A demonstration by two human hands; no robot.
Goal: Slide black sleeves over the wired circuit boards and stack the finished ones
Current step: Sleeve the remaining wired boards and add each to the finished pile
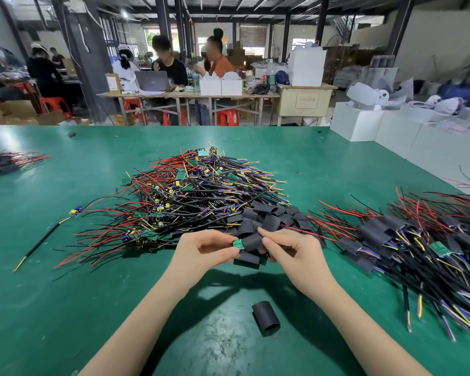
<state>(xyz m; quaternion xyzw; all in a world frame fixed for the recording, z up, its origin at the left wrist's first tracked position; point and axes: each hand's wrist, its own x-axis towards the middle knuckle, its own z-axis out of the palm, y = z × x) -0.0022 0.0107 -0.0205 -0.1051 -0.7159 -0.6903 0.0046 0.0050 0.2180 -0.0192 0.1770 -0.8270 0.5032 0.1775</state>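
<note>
My left hand (204, 251) pinches the green end of a wired circuit board (238, 244) that sticks out of a black sleeve (252, 243). My right hand (292, 249) grips that sleeve from the other side, just above the green table (65, 294). Beyond my hands lies a big heap of bare wired boards (196, 194) with a cluster of loose black sleeves (269, 217) at its near right edge. One loose sleeve (266, 317) lies on the table near me. At the right lies the pile of sleeved boards (413, 245).
A single wired board (75, 211) lies apart at the left, and a small bundle of sleeved boards (3, 161) sits at the far left edge. White boxes (385, 131) stand at the table's far right. Several people work at tables behind.
</note>
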